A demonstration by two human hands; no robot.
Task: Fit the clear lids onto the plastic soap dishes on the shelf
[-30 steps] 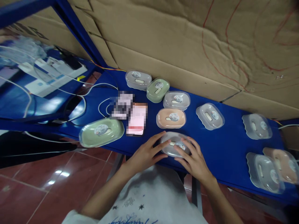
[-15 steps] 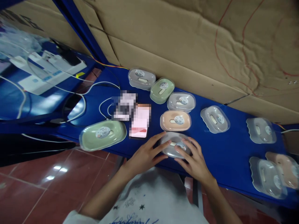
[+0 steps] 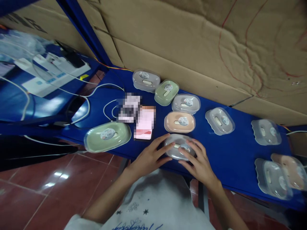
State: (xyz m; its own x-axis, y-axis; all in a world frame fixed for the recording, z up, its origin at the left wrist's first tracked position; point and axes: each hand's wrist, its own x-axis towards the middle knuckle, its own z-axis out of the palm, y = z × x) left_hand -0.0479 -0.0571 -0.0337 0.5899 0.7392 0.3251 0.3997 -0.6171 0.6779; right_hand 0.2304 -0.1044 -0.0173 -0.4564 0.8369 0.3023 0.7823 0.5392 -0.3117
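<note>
Motion smear softens the 3 soap cases at the right end of the surface point(image 3: 230, 153), the peach case point(image 3: 291, 171) worst of all. 2 flat items point(image 3: 137, 115) beside the cables are pixelated, nothing legible. Both hands' fingers hide the near rim of the clear case point(image 3: 179, 146). Round lid labels are too small to read.
</note>
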